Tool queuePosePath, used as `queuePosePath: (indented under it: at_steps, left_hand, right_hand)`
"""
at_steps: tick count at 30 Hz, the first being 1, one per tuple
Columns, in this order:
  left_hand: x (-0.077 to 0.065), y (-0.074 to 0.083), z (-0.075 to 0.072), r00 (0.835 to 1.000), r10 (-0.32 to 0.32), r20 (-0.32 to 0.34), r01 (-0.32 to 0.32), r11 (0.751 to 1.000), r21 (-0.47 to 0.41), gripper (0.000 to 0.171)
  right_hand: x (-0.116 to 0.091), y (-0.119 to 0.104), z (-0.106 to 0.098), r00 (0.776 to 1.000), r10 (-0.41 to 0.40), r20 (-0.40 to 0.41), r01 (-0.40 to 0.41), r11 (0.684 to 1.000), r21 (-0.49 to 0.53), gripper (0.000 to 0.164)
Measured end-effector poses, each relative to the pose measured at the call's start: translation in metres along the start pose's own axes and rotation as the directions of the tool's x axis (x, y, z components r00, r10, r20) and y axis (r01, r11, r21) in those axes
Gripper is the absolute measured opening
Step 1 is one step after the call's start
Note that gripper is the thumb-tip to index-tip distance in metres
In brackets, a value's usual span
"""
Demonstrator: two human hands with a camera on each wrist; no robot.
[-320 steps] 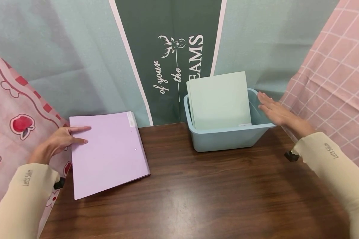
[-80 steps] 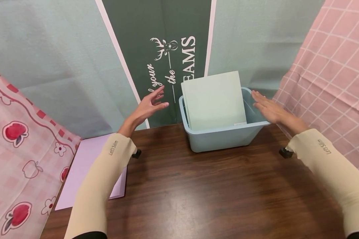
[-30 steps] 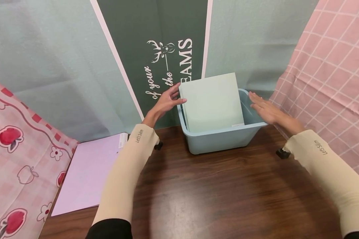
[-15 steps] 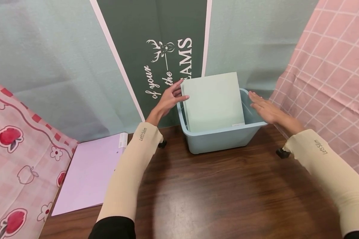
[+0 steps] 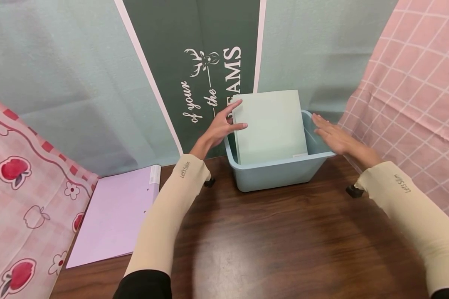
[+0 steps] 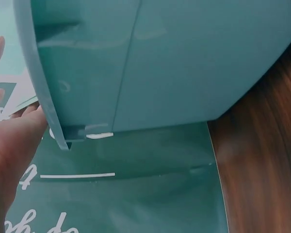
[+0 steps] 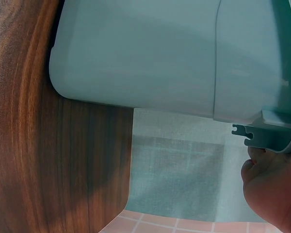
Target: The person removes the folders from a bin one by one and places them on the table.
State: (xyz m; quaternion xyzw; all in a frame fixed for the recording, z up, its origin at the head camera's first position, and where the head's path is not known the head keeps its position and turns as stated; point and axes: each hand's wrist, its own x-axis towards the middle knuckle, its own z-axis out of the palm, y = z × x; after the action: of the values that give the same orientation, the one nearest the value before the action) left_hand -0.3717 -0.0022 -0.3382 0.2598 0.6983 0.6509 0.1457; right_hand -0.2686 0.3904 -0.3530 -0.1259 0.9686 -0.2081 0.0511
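A light blue plastic bin (image 5: 280, 176) stands on the table against the back curtain, with pale green folders (image 5: 271, 124) leaning upright in it. My left hand (image 5: 220, 128) is at the folders' upper left edge, thumb across the front and other fingers at the edge, pinching the front folder. In the left wrist view, that hand (image 6: 14, 150) reaches past the bin's rim, its fingers partly hidden. My right hand (image 5: 334, 136) rests on the bin's right rim, fingers straight in the head view. The right wrist view shows this hand (image 7: 274, 182) beside the rim.
A purple folder (image 5: 114, 216) lies flat on the brown wooden table (image 5: 269, 241) at the left, partly covered by my left sleeve. A pink fruit-print curtain (image 5: 33, 187) hangs at the left, and a pink checked one (image 5: 419, 83) at the right.
Left hand left the purple folder, now farther left, and moved to the green folders. In the last half second their upper edge shifted right with it. Right hand stayed on the bin.
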Motion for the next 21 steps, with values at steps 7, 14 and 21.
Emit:
queuePosePath:
  at_steps: [7, 14, 21]
  left_hand:
    - [0.001, 0.001, 0.008, 0.999, 0.008, 0.033, -0.012, 0.989, 0.146, 0.089]
    - [0.003, 0.003, 0.013, 0.997, 0.007, 0.075, -0.021, 0.983, 0.185, 0.091]
    - [0.007, 0.003, 0.016, 0.993, -0.025, 0.112, -0.006, 0.965, 0.263, 0.090]
  right_hand:
    - [-0.001, -0.004, -0.002, 1.000, 0.004, 0.008, -0.004, 1.000, 0.001, 0.061]
    - [0.000, -0.006, -0.003, 1.000, 0.012, 0.014, -0.012, 1.000, -0.005, 0.062]
    - [0.001, -0.005, -0.002, 1.000, 0.013, 0.014, -0.013, 1.000, 0.002, 0.062]
